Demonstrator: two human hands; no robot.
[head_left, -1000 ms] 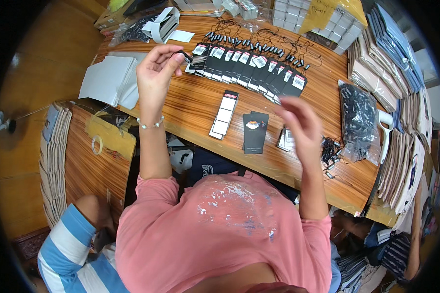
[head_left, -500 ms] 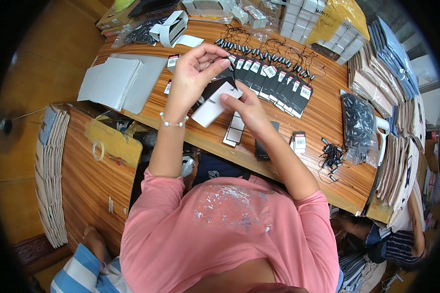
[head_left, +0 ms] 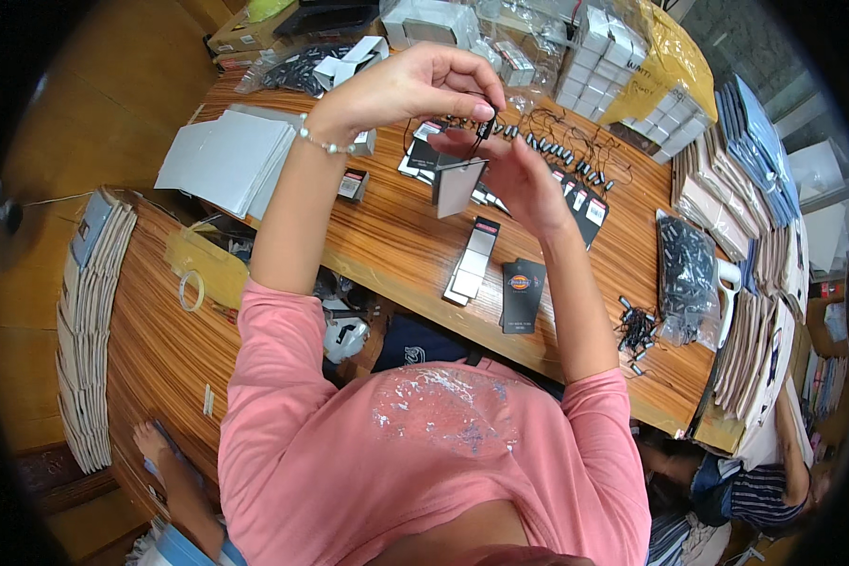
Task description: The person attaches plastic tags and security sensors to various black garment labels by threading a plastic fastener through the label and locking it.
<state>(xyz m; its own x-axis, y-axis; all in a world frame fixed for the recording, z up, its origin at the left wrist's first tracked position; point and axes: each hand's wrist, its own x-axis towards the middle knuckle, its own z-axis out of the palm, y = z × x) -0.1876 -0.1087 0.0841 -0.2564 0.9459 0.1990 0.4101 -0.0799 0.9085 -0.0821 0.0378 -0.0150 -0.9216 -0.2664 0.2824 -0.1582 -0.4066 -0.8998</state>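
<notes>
My left hand (head_left: 434, 83), with a beaded bracelet at its wrist, is raised over the table and pinches the black string loop of a hang tag near its small black plastic seal (head_left: 486, 124). Below it dangle the hang tags (head_left: 459, 189), one white face showing beside a dark edge. My right hand (head_left: 535, 189) is just right of the tags, thumb and fingers apart, some fingers passing behind the string. A row of black hang tags (head_left: 590, 215) with white barcode labels, strings fanned out behind, lies partly hidden beyond my hands. Nearer me lie white-and-black tags (head_left: 474, 262) and black cards (head_left: 521, 297).
White paper sheets (head_left: 226, 160) lie at the left. Toward the right are a loose bundle of black strings (head_left: 637, 330), a plastic bag of black seals (head_left: 684, 274) and stacked bagged garments (head_left: 712, 189). Small white boxes (head_left: 599, 57) stand at the back. Another person (head_left: 755, 481) is at the lower right.
My left hand has moved up and right with the string, and the tags now hang from it. My right hand has let go of the tags, its fingers spreading. The view has shifted slightly.
</notes>
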